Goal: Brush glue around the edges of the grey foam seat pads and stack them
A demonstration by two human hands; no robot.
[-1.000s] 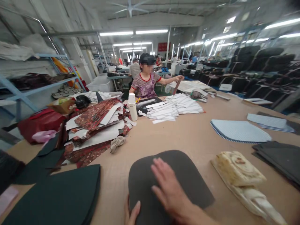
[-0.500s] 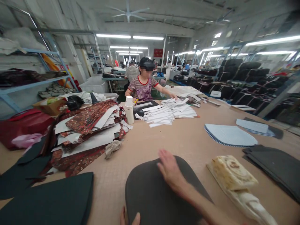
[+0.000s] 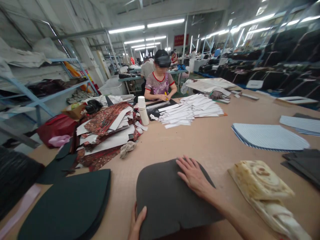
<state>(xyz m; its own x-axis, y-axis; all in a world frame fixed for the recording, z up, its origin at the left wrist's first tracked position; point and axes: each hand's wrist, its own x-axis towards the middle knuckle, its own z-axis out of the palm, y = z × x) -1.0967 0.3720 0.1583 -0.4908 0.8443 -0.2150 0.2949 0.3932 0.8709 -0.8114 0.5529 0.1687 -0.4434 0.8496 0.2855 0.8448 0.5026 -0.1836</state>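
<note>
Broad bench (image 3: 200, 143); dark grey rounded pad (image 3: 162, 196) lies flat at its near edge. Right hand (image 3: 195, 175) spread wide, palm down on the pad's far rim. Left hand (image 3: 136, 225) at near-left edge, thumb on top; fingers hidden, grip cannot be told.

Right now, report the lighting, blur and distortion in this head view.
Head view: fluorescent tubes glare white overhead and light the table evenly, with only soft shadows; the right hand and left hand on the dark felt panel are sharp; the wide-angle lens bends the shelving at left; the black chairs at the right edge look soft.
</note>
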